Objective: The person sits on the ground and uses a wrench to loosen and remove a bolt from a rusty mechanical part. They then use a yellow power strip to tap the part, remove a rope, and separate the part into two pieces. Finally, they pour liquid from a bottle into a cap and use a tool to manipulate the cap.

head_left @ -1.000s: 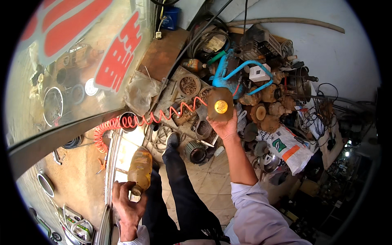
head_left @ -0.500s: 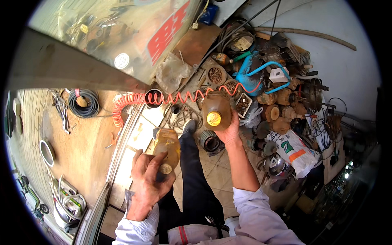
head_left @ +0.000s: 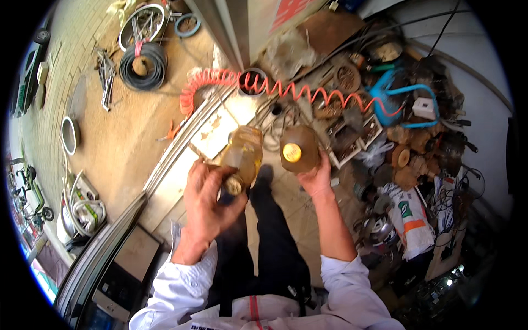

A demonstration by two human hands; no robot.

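My left hand is closed round the neck end of a clear plastic bottle of yellowish liquid, its pale cap between thumb and fingers. The bottle tilts, with its base pointing away from me. To the right, my right hand grips a brownish translucent bottle from its right side and below. That bottle's yellow cap faces up toward me. A small gap separates the two bottles, both held in the air above the tiled floor.
A coiled red air hose stretches across beyond the bottles. Rusty parts, a blue watering can and a white sack crowd the right side. A metal door track runs along the left; outside it lie a black cable coil and rims.
The left hand has brought its bottle farther forward and closer to the other one. Both hands keep their holds. My view has turned, so more of the ground outside shows on the left.
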